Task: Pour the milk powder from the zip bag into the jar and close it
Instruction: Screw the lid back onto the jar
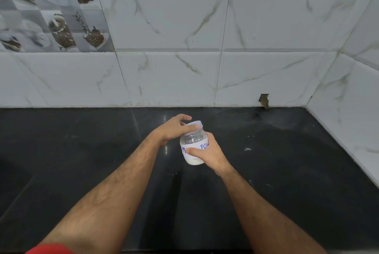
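Fingers [185, 118] of the left hand [174, 130] are curled over the white lid [193, 125], thumb on the near edge, clamped round the rim. The right hand [209, 154] wraps the body of the jar [192, 143], its thumb laid across the paper label [203, 147] with blue handwriting, of which only a few letters show between the fingers.

The jar sits dead centre of the view, held up off the black bench [82, 161] and tipped so the lid leans toward one o'clock. A shallow layer of white milk powder [193, 161] shows at the bottom, with clear wall above it. No zip bag anywhere in shot, so by my reading the pouring is done and this is the closing step.

How to do it well from here? Level the jar first; a tilted lid can cross-thread. The right hand should hold the body firm while the left turns the lid from the wrist, fingers spread evenly round the rim. Whether the lid is seated flat I cannot tell; the left hand hides its far edge. Turn until it stops, no harder, since a thin plastic jar may flex under the grip.

Over at three o'clock from the jar, white specks [248, 148] lie on the bench, perhaps spilled powder. At one o'clock, a chipped hole [264, 100] breaks the marble-look wall tiles [174, 73] where they meet the bench.
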### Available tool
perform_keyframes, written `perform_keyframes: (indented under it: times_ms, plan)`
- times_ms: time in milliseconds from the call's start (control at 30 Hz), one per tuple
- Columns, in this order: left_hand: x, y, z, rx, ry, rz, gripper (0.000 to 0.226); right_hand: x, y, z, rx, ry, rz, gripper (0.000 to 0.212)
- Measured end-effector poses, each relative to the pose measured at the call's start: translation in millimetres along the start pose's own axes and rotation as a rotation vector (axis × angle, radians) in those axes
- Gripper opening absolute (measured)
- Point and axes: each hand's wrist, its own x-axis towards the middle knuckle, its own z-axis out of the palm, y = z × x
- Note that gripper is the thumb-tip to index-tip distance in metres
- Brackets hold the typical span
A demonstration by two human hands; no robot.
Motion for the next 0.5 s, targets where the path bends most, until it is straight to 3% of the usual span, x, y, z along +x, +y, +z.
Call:
perform_keyframes:
  times_ms: [167, 267, 500]
  plan:
    - [-4.3, 14.1, 5.9, -0.050, 0.031, 0.056, 0.051, 0.2, -8.4, 0.2, -0.044, -0.034, -0.006, 0.071]
    - [0.2, 12.5, 10.7, -0.034, 0.061, 0.066, 0.034, -2.8, -13.4, 0.4, -0.041, -0.031, -0.009, 0.066]
    - [11.0, 16.8, 10.5, 0.085, 0.149, -0.044, 0.028, -17.5, -25.7, 3.9, -0.160, 0.069, -0.032, 0.072]
